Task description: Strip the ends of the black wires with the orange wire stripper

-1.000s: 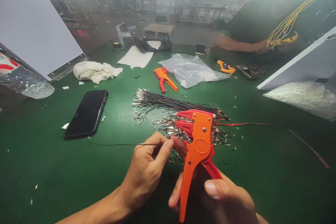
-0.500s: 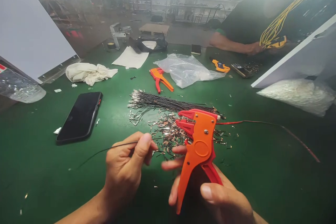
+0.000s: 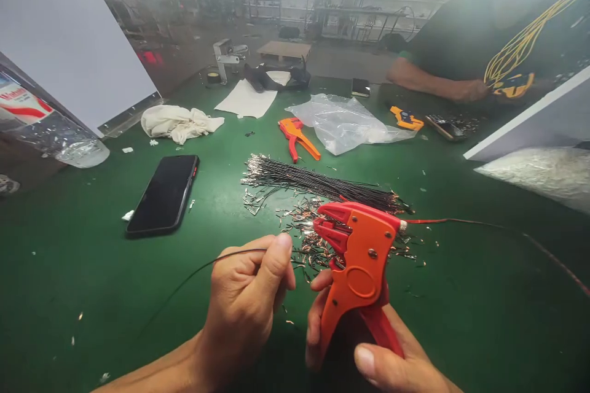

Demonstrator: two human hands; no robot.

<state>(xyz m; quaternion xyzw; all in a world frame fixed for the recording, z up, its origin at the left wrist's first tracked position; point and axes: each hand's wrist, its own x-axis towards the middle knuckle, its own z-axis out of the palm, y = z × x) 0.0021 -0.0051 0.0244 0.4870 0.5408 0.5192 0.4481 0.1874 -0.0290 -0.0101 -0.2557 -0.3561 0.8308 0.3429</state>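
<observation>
Between the thumb and fingers of my left hand (image 3: pixel 251 295) is a thin black wire (image 3: pixel 198 269), its long tail curving down to the left and a short end poking out to the right. My right hand (image 3: pixel 387 350) grips orange and red wire strippers (image 3: pixel 362 264) upright, fingers wrapped round the handles. The strippers' red jaws stand apart, pointing left toward the wire end, with a gap between them. Behind the tool lies a bundle of black wires (image 3: pixel 318 183) with bare metal ends. Stripped scraps (image 3: pixel 299 221) of copper and black insulation are heaped under the jaws.
A black phone (image 3: pixel 163 195) lies at left, near a white cloth (image 3: pixel 179 123) and a clear bottle (image 3: pixel 69 141). Second strippers (image 3: pixel 298 138) and a plastic bag (image 3: pixel 341 123) are beyond the bundle. Across the table a co-worker's hand (image 3: pixel 470 90) holds yellow wires (image 3: pixel 520 43).
The view has shifted, so the table's things appear farther right. The fingers of my right hand have closed round the strippers' handles. My left hand still pinches the wire.
</observation>
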